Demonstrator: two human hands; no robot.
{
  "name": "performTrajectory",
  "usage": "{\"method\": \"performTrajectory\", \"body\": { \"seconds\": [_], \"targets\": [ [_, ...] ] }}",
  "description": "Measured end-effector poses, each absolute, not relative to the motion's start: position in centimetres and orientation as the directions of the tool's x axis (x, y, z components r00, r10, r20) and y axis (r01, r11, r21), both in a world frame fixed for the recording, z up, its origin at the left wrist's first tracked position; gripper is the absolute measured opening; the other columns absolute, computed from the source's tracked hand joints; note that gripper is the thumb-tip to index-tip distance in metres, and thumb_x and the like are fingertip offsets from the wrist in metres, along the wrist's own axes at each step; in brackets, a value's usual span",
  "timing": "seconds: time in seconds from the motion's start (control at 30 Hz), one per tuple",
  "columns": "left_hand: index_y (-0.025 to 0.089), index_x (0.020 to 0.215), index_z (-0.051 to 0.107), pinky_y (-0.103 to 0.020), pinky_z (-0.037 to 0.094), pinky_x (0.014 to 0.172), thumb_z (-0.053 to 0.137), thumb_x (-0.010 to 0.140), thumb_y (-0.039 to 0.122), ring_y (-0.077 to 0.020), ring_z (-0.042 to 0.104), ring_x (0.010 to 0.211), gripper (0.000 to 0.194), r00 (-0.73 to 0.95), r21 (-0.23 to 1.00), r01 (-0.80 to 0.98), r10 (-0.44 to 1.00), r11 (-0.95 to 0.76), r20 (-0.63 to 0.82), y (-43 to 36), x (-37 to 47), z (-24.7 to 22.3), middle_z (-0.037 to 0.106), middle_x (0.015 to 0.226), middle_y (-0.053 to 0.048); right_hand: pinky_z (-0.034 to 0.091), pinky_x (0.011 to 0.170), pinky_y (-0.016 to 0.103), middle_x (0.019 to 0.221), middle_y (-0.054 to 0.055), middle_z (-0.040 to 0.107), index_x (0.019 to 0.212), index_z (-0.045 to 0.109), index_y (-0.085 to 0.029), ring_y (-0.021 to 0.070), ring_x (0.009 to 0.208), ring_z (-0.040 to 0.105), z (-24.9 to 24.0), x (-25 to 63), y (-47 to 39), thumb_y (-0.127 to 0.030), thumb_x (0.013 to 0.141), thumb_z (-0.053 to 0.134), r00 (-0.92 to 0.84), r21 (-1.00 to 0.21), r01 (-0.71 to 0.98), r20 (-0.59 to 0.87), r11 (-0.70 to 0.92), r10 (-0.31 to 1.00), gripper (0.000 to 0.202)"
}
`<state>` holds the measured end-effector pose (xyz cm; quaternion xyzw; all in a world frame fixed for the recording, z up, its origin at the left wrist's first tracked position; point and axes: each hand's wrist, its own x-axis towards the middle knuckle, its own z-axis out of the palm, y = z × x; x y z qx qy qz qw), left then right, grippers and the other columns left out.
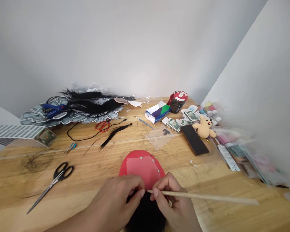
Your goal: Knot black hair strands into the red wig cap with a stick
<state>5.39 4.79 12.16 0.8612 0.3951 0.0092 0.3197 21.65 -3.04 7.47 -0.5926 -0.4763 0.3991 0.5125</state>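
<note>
A red rounded form (125, 161) stands at the table's front middle, with a translucent pinkish patch (137, 167) fixed on it by several silver pins. Long black hair (146, 214) hangs from its near side. My left hand (118, 196) is closed at the top of this hair, thumb and forefinger pinched; the exact strands between them are hidden. Close by on the right, my right hand (170, 196) grips a thin pale wooden stick (207, 196) between thumb and fingers. The stick's tip points at my left fingertips, and its wider end reaches out to the right.
Black scissors (60, 175) lie at left. Behind are a loose black hair bundle (116, 133), red-handled scissors (102, 125) and more hair on patterned sheets. Toward the right sit a phone (194, 140), a teddy figure (204, 126), a tissue pack (157, 112) and a cup (178, 101).
</note>
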Motion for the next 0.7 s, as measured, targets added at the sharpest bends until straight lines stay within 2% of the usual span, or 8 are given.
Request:
{"method": "performTrajectory", "body": {
  "seconds": [0.13,0.33,0.53,0.7],
  "targets": [
    [0.022,0.081,0.065,-0.026,0.037,0.056,0.045,0.094,0.016,-0.0174,0.066,0.064,0.026,0.694,0.469,0.697,0.675,-0.542,-0.252,4.6,5.6,12.3,0.071,0.074,0.001,0.043,0.055,0.023,0.065,-0.003,0.062,0.073,0.052,-0.023,0.0142,0.059,0.058,6.9,21.8,-2.9,-0.026,0.089,0.058,0.205,-0.992,0.127,0.022,-0.004,0.978,0.017],
    [0.022,0.091,0.066,-0.032,0.050,0.063,0.043,0.094,0.011,-0.0251,0.073,0.075,0.026,0.727,0.329,0.687,0.613,-0.648,-0.310,4.3,6.4,13.5,0.075,0.087,-0.003,0.043,0.055,0.022,0.066,-0.003,0.060,0.075,0.053,-0.023,0.0133,0.058,0.056,6.0,22.1,-2.7,-0.027,0.093,0.053,0.163,-0.996,0.087,0.040,0.026,0.986,0.018],
    [0.019,0.092,0.068,-0.038,0.057,0.060,0.049,0.083,0.003,-0.0306,0.074,0.072,0.026,0.728,0.194,0.670,0.582,-0.717,-0.363,4.0,7.4,14.8,0.076,0.087,-0.009,0.040,0.053,0.022,0.065,-0.003,0.057,0.075,0.054,-0.022,0.0136,0.057,0.053,6.5,22.0,-2.5,-0.031,0.093,0.055,0.147,-1.000,0.022,0.001,-0.002,0.989,0.020],
    [0.018,0.091,0.069,-0.041,0.059,0.059,0.048,0.082,0.003,-0.0304,0.074,0.067,0.027,0.728,0.133,0.656,0.575,-0.743,-0.374,4.0,7.8,15.3,0.075,0.084,-0.009,0.035,0.050,0.023,0.064,-0.004,0.057,0.074,0.054,-0.023,0.0137,0.055,0.049,6.6,22.1,-2.2,-0.029,0.092,0.054,0.155,-1.000,0.024,0.017,0.013,0.988,0.019]
  ]
}}
